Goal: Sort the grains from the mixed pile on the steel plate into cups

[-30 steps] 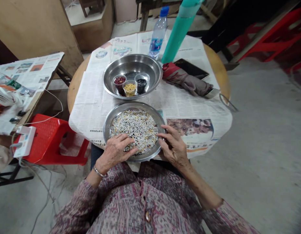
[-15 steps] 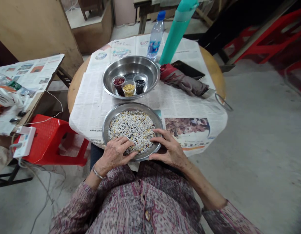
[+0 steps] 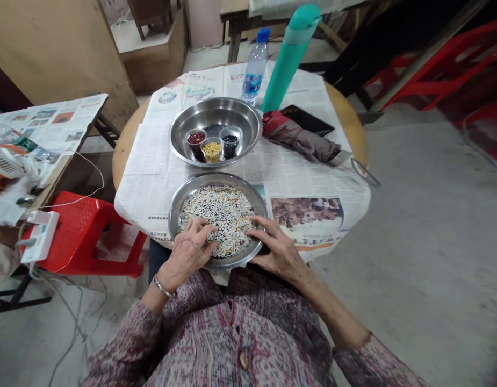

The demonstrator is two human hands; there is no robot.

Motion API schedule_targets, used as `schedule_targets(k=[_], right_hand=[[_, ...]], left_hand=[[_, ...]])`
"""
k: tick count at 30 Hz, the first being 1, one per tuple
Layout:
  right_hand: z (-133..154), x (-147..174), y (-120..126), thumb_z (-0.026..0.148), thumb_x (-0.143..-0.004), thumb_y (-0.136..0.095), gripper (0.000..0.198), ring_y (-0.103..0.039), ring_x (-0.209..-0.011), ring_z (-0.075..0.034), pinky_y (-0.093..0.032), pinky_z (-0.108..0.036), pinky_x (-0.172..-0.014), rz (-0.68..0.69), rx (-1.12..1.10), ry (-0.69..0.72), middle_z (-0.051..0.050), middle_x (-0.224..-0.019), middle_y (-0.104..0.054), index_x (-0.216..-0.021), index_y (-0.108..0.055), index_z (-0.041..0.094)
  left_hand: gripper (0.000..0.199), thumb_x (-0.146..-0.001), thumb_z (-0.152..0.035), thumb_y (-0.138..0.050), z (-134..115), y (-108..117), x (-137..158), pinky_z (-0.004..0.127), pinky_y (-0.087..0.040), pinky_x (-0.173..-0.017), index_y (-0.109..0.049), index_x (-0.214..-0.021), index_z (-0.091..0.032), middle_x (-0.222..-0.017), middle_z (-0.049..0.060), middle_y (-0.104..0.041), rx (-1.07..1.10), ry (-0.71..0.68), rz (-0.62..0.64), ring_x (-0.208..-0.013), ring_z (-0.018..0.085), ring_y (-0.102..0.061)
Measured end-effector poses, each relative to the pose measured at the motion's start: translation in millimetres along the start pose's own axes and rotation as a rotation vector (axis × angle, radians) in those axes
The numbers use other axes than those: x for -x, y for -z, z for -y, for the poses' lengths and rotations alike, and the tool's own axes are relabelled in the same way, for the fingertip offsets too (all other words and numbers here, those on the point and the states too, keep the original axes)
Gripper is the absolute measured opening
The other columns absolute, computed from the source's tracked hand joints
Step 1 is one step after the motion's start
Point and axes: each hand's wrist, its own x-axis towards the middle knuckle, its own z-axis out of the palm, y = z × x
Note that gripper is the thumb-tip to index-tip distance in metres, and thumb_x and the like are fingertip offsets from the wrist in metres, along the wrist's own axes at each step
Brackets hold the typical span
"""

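Observation:
A round shallow metal pan [image 3: 176, 194] lies at the near edge of the table, tilted slightly toward me. Spread inside it is a mix of white, black, yellow and dark red grains [image 3: 218, 212]. My left hand [image 3: 189, 250] reaches over its near left rim, fingers bent down onto the grains, with thumb and forefinger apart. Across the near right rim lies my right hand [image 3: 280, 252], its fingers stretched apart over the grains and its thumb low by the rim. Behind, a deeper metal basin [image 3: 216, 110] holds small clear cups of red beans [image 3: 196, 138], yellow grains [image 3: 212, 150] and black beans [image 3: 230, 141].
Newspaper [image 3: 143, 161] covers the round table. A water bottle [image 3: 255, 70], a teal flask [image 3: 288, 59], a folded umbrella [image 3: 302, 137] and a dark tablet-like object [image 3: 308, 119] stand or lie behind. Left are a red stool [image 3: 83, 231] and a power strip [image 3: 41, 236].
My left hand has drawn slightly up and left over the grains, its fingers more bent. My right hand has shifted slightly, its thumb lower at the rim. The view has tipped slightly.

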Motion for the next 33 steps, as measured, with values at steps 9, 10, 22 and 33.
schedule_targets(k=[9,10,22,33], right_hand=[[1.7,-1.5,-0.2,0.026,-0.078,-0.074,0.035,-0.058,-0.121,-0.033,-0.054,-0.052,-0.096,0.018,0.027,0.015,-0.017,-0.134,-0.056,-0.11,-0.061,0.022],[1.7,-1.6,-0.5,0.026,-0.079,-0.073,0.034,-0.058,-0.12,-0.033,-0.054,-0.051,-0.095,0.017,0.034,0.017,-0.017,-0.133,-0.056,-0.11,-0.061,0.022],[-2.5,1.0,-10.7,0.027,-0.083,-0.065,0.03,-0.06,-0.109,-0.032,-0.053,-0.048,-0.09,-0.021,0.164,0.055,-0.016,-0.127,-0.058,-0.112,-0.058,0.022],[-1.7,-1.6,-9.4,0.026,-0.082,-0.065,0.031,-0.059,-0.106,-0.032,-0.053,-0.047,-0.089,-0.01,0.181,0.074,-0.018,-0.124,-0.058,-0.11,-0.056,0.019]], left_hand=[[0.014,-0.1,-0.02,-0.048,11.1,-6.2,-2.2,0.033,-0.053,-0.087,-0.062,-0.104,-0.021,-0.093,0.002,-0.064,0.045,0.015,-0.025,-0.09,0.016,-0.061],[0.014,-0.1,-0.021,-0.048,11.1,-6.0,-2.7,0.033,-0.053,-0.088,-0.062,-0.105,-0.021,-0.094,0.002,-0.065,0.022,0.011,-0.042,-0.091,0.016,-0.062],[0.012,-0.097,-0.017,-0.054,13.8,1.6,-26.7,0.029,-0.053,-0.089,-0.061,-0.104,-0.022,-0.103,0.003,-0.065,-0.051,0.017,-0.167,-0.096,0.015,-0.064],[0.024,-0.096,-0.018,-0.058,27.9,-2.8,-47.6,0.026,-0.053,-0.085,-0.058,-0.119,-0.022,-0.107,0.003,-0.067,-0.162,0.108,-0.081,-0.095,0.015,-0.066]])
